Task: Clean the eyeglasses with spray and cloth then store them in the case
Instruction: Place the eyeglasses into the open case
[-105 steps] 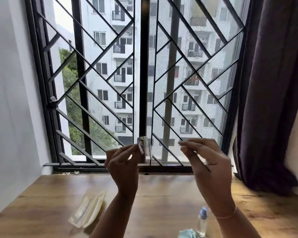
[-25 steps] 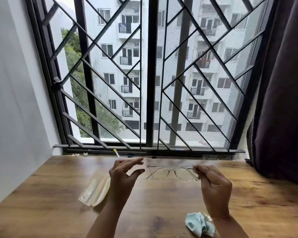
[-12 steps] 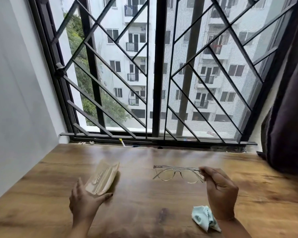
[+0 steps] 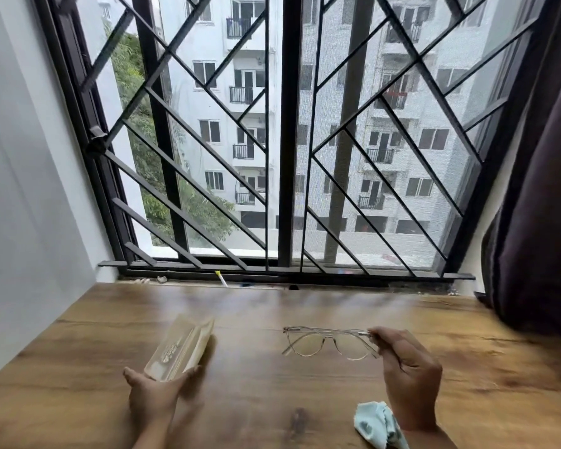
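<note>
1 pair of clear-framed glasses [image 4: 329, 343] hangs just above the middle of the tabletop [image 4: 305, 306], arms seemingly unfolded, pinched at 1 outer corner by the right hand [image 4: 408, 367], whose fingers are closed on the frame. The pale case [image 4: 182, 346] lies towards the left edge of the tabletop, well apart from the glasses, with its lid open; the left hand [image 4: 157, 388] cups its near end, thumb and fingers spread around it, though whether it grips or merely touches I cannot tell. A crumpled light-blue cloth [image 4: 378, 424] sits at the near edge, just beside the right wrist. No spray bottle is in view.

Storing looks like the step in hand. The risks, as I judge them: a 1-corner pinch lets the frame swing and twist, so a lens could scrape the wood or the case rim; pushing the glasses in with arms unfolded could strain the hinges; and the light case may skid if the left hand only rests on it.
</note>
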`<action>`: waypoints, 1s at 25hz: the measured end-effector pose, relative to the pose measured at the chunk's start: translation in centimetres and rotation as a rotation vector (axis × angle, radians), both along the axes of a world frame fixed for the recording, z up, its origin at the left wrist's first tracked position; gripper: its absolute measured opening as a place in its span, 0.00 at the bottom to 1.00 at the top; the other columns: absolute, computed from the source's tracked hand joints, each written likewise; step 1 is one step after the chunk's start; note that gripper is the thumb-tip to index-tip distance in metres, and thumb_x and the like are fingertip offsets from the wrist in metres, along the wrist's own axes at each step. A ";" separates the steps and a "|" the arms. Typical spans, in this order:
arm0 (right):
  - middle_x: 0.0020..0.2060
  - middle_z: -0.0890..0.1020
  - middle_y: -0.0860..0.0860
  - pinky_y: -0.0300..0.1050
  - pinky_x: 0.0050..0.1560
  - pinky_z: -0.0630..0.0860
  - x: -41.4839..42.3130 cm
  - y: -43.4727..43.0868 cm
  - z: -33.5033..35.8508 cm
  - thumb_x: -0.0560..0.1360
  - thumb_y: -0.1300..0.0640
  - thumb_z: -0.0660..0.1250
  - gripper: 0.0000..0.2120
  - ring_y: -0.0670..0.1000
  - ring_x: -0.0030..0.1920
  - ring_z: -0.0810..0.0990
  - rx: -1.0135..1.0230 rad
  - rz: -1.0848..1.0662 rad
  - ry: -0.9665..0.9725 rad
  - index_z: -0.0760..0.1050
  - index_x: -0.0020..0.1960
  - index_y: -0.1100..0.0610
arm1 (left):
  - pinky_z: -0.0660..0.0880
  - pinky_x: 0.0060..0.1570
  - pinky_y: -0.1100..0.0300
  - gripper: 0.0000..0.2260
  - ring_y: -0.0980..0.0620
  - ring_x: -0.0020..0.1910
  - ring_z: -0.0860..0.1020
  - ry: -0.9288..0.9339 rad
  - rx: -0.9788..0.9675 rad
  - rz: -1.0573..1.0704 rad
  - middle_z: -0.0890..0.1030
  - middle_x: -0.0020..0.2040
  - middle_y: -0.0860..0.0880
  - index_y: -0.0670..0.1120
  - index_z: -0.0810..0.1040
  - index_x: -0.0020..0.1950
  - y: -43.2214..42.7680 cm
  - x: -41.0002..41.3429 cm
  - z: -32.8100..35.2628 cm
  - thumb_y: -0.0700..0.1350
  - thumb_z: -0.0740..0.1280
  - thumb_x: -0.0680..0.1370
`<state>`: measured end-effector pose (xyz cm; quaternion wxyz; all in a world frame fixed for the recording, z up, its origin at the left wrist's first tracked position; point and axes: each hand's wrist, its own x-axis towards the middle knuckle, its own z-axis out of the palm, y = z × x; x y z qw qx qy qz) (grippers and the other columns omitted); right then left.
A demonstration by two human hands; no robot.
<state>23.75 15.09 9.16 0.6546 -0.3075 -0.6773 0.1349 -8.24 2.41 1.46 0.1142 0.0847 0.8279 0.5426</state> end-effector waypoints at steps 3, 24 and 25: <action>0.42 0.81 0.42 0.27 0.44 0.73 -0.1 0.3 0.0 0.63 0.73 0.65 0.14 0.40 0.38 0.79 -0.009 -0.001 -0.002 0.81 0.42 0.58 | 0.68 0.57 0.44 0.57 0.34 0.60 0.73 -0.020 -0.008 -0.035 0.74 0.61 0.33 0.37 0.51 0.72 0.3 -0.1 0.1 0.47 0.83 0.54; 0.41 0.82 0.33 0.30 0.45 0.75 3.3 0.0 -1.4 0.67 0.58 0.67 0.16 0.39 0.40 0.80 -0.070 -0.008 0.040 0.80 0.44 0.36 | 0.77 0.41 0.65 0.61 0.52 0.52 0.77 -0.209 0.080 -1.010 0.72 0.56 0.42 0.47 0.42 0.76 6.1 4.2 -1.7 0.26 0.75 0.53; 0.41 0.82 0.34 0.30 0.44 0.76 3.7 -0.2 -1.8 0.67 0.57 0.67 0.17 0.39 0.40 0.80 -0.081 -0.011 0.052 0.79 0.45 0.35 | 0.77 0.42 0.62 0.61 0.51 0.54 0.77 -0.224 0.081 -1.041 0.72 0.56 0.42 0.47 0.41 0.75 6.5 5.2 -1.9 0.26 0.75 0.53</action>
